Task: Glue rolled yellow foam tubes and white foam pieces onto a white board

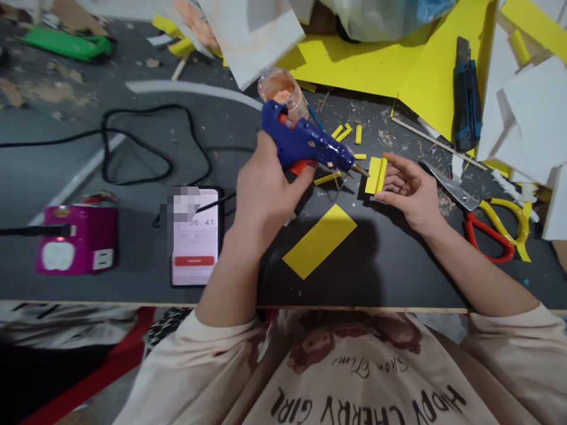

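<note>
A left hand [266, 189] is wrapped around the handle of a blue plastic glue gun [310, 139], its metal nozzle aimed at work in the right hand [410, 189]. There, thumb and fingertips pinch a small yellow paper strip [374, 175], one edge rolled into a tube and the rest lying flat toward the nozzle — whether tip and paper touch cannot be told from this angle.

Good practice here would seem to be a thin, even line of glue on the flat part, fingertips kept behind the roll and away from the hot metal, then a snug, straight turn with light pressure along the seam. Too much glue could squeeze out at the edge.

Just beyond the nozzle lie several short yellow paper rolls [358, 134]; nearer the wearer, a flat yellow paper rectangle [319, 242] rests on the dark grey desk [142, 254]. A clear jar of peach-coloured material [292, 100] stands behind the gun. To the right are scissors with red and yellow handles [476, 203], blades apart, and a dark blue utility knife [467, 112] — both well clear of the nozzle. Farther left sit a lit phone [195, 260] and a magenta box with a black plug [80, 242].
</note>
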`<action>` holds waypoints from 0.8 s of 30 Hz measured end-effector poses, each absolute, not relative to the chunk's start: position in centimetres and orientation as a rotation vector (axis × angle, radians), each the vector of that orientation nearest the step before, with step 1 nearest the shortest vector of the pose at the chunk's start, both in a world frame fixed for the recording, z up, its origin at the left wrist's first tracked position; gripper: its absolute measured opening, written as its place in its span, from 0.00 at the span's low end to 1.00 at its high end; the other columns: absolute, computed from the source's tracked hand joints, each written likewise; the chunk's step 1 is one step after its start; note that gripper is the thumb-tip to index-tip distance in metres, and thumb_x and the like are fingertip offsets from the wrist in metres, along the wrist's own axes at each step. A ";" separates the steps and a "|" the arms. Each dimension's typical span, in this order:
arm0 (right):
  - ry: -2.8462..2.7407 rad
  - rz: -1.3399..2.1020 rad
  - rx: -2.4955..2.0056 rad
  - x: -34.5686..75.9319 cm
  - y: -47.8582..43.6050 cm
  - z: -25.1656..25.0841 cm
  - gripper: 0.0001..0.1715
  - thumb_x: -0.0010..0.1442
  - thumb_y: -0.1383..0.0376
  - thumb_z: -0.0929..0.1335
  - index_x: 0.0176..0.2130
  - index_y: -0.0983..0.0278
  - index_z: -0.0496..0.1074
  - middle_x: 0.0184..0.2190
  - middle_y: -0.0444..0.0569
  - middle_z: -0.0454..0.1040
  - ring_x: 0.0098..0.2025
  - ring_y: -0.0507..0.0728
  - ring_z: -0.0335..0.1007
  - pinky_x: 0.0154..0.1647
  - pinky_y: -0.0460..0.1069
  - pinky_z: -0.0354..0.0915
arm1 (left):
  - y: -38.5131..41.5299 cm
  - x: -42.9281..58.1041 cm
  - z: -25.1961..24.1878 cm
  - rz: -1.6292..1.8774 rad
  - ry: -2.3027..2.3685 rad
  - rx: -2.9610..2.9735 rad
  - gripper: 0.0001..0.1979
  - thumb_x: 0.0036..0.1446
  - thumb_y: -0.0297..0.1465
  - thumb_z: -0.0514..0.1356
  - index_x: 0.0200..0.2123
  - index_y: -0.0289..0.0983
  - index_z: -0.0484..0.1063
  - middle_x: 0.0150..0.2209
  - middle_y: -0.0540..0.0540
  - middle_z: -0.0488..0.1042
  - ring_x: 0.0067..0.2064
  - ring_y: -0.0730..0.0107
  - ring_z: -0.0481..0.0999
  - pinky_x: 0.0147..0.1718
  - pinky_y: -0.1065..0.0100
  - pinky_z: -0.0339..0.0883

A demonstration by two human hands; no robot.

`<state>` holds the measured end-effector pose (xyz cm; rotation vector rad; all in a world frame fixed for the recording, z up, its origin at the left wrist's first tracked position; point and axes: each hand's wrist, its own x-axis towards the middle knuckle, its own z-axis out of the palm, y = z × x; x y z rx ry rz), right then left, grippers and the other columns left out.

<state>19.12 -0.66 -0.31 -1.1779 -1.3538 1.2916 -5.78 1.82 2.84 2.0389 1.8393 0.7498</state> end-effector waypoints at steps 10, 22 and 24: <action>-1.356 1.244 -1.201 19.3 -0.4 -0.6 0.39 0.44 0.49 0.77 0.53 0.57 0.68 0.39 0.45 0.75 0.37 0.53 0.74 0.43 0.52 0.75 | 1.4 -5.7 1.9 0.659 1.814 2.067 0.25 0.48 0.41 0.63 0.46 0.41 0.60 0.38 0.44 0.73 0.42 0.53 0.77 0.37 0.63 0.68; -1.336 1.228 -1.207 19.2 -0.4 -0.7 0.40 0.43 0.50 0.78 0.53 0.57 0.68 0.38 0.46 0.76 0.36 0.54 0.74 0.43 0.53 0.75 | 1.3 -5.3 2.9 0.554 1.818 2.101 0.20 0.50 0.36 0.57 0.47 0.39 0.62 0.37 0.42 0.72 0.41 0.52 0.77 0.39 0.60 0.69; -1.344 1.225 -1.208 19.3 -0.4 -0.8 0.40 0.44 0.49 0.77 0.53 0.57 0.68 0.38 0.46 0.76 0.37 0.54 0.74 0.43 0.53 0.75 | 1.3 -5.5 2.6 0.584 1.816 2.112 0.19 0.50 0.36 0.58 0.47 0.40 0.63 0.36 0.43 0.73 0.40 0.53 0.77 0.38 0.60 0.69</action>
